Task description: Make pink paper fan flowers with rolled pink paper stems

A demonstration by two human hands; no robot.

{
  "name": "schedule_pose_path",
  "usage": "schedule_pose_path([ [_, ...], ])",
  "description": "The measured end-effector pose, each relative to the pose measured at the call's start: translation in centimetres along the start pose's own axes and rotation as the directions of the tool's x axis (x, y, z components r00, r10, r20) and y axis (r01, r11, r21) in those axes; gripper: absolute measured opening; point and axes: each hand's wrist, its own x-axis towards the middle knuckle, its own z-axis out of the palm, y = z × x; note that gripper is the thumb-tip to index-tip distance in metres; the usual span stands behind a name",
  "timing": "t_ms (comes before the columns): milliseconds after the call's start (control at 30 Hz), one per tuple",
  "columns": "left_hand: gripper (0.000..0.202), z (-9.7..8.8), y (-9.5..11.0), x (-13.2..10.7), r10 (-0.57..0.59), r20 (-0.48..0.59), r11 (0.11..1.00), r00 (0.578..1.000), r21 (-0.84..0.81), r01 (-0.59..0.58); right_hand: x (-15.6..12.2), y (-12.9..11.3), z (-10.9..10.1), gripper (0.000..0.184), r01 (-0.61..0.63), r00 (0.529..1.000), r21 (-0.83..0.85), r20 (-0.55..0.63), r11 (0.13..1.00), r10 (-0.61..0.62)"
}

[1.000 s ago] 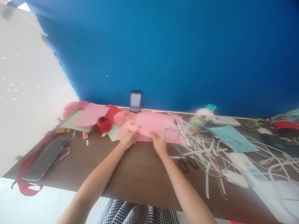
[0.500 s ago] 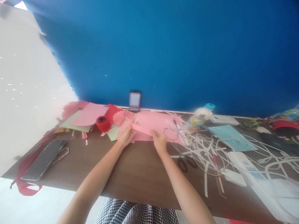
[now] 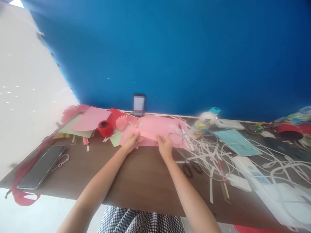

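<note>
Between my two hands a narrow pink paper strip (image 3: 148, 135) is stretched over the table. My left hand (image 3: 132, 141) pinches its left end, and my right hand (image 3: 164, 145) pinches the right end. Under and behind it lie larger pink paper sheets (image 3: 160, 124). A pleated pink paper fan (image 3: 126, 122) rests just beyond my left hand, with a red ribbon roll (image 3: 105, 128) to its left. Near my right wrist are black-handled scissors (image 3: 191, 169), lying on the table.
White paper strips and cables (image 3: 213, 152) tangle on the right, around a power strip (image 3: 252, 171). A bottle with a blue cap (image 3: 207, 119) stands behind them. One phone (image 3: 42, 166) lies at left; a small screen (image 3: 138, 105) leans on the blue wall (image 3: 184, 58).
The view has shifted slightly, so things sit a little further left. Both hands keep hold of the pink strip, which now looks slightly lower and flatter.
</note>
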Motion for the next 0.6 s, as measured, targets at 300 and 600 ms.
schedule_pose_path([
  [300,0.025,0.15,-0.50,0.08,0.068,-0.096,0.984,0.993,0.172,-0.051,-0.15,-0.23,0.12,0.027,0.027,1.000,-0.021,-0.001,0.999,-0.027],
  [600,0.023,0.47,0.06,-0.36,0.038,-0.042,0.997,0.998,0.072,-0.035,0.58,0.09,-0.23,0.031,-0.107,0.984,0.105,0.157,0.989,0.090],
])
